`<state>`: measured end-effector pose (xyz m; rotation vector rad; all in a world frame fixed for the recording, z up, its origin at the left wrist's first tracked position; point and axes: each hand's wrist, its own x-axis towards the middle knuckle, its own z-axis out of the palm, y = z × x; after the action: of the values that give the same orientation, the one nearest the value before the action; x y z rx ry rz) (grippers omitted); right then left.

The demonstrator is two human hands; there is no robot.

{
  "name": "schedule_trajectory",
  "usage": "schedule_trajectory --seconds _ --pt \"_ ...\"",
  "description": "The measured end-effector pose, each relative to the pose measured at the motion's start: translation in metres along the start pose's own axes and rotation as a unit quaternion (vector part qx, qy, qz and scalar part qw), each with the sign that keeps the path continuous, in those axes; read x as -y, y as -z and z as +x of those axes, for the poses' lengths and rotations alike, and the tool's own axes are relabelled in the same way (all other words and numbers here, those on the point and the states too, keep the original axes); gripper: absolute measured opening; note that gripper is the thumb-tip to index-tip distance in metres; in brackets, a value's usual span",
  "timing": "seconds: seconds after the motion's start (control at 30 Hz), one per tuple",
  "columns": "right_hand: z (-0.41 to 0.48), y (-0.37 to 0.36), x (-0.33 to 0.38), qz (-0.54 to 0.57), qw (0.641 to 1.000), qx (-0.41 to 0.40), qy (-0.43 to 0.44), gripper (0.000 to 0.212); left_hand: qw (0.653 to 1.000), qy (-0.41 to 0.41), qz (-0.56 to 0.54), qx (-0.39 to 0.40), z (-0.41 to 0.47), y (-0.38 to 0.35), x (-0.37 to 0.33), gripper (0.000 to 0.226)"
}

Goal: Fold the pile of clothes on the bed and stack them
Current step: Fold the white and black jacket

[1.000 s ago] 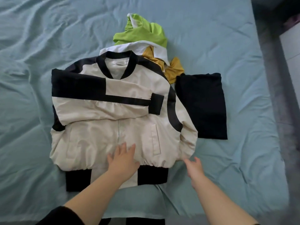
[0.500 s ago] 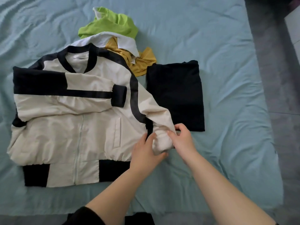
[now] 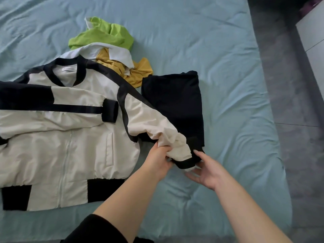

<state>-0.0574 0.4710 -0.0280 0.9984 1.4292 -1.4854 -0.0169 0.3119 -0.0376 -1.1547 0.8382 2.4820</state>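
A cream and black zip jacket (image 3: pixel 57 137) lies face up on the bed, its one sleeve folded across the chest. The other sleeve (image 3: pixel 157 130) runs down to the right. My left hand (image 3: pixel 158 158) grips the bunched cream cloth of that sleeve near its end. My right hand (image 3: pixel 206 170) holds the sleeve's black cuff (image 3: pixel 188 161) from below, thumb on top, fingers under it. A folded black garment (image 3: pixel 175 102) lies flat just right of the jacket, partly under the sleeve. Behind the jacket lies a loose pile: green (image 3: pixel 101 35), white (image 3: pixel 115 53) and mustard (image 3: pixel 138 71) clothes.
The bed has a wrinkled light blue sheet (image 3: pixel 219 50). Its right edge drops to a dark grey floor (image 3: pixel 289 102). A white piece of furniture (image 3: pixel 313 37) stands at the far right. My black sleeve shows at the bottom edge.
My left hand left the jacket's hem and took hold of the right sleeve's end. My right hand shifted down onto the black cuff, and the sleeve now extends outward over the folded black garment.
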Motion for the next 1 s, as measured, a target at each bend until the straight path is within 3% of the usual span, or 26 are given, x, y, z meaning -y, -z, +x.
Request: schedule_trajectory --seconds 0.03,0.13,0.2,0.37,0.43,0.5,0.6,0.7,0.87,1.0 --pt "0.003 0.002 0.006 0.02 0.999 -0.017 0.035 0.013 1.0 0.006 0.016 0.002 0.0 0.0 0.001 0.039" --pt "0.006 0.009 0.037 0.071 0.984 -0.049 0.157 0.026 0.987 0.046 0.152 0.011 -0.006 0.006 0.006 0.032" --pt "0.001 0.018 0.065 0.066 0.971 -0.046 0.227 0.032 0.967 0.056 0.248 -0.008 -0.009 0.009 0.01 0.043" --pt "-0.01 0.059 0.124 -0.105 0.928 -0.131 0.332 0.04 0.907 -0.159 0.358 -0.158 -0.006 0.004 0.004 0.029" --pt "-0.008 0.075 0.136 -0.152 0.911 -0.186 0.336 0.045 0.859 -0.218 0.426 -0.181 0.002 0.0 -0.004 0.04" --pt "0.001 0.091 0.143 -0.129 0.916 -0.205 0.32 0.044 0.796 -0.229 0.534 -0.168 0.015 -0.004 -0.011 0.057" --pt "0.023 0.105 0.142 -0.068 0.942 -0.195 0.265 0.038 0.699 -0.161 0.687 -0.115 0.042 -0.008 -0.017 0.075" --pt "0.057 0.113 0.131 -0.032 0.957 -0.196 0.211 0.053 0.619 -0.1 0.774 -0.093 0.073 -0.002 -0.02 0.082" --pt "0.094 0.106 0.099 -0.096 0.981 -0.16 0.059 0.049 0.553 -0.074 0.827 -0.073 0.108 0.019 -0.017 0.091" --pt "0.119 0.095 0.073 0.037 0.991 -0.105 -0.076 0.058 0.513 -0.082 0.852 -0.058 0.121 0.031 -0.007 0.099"
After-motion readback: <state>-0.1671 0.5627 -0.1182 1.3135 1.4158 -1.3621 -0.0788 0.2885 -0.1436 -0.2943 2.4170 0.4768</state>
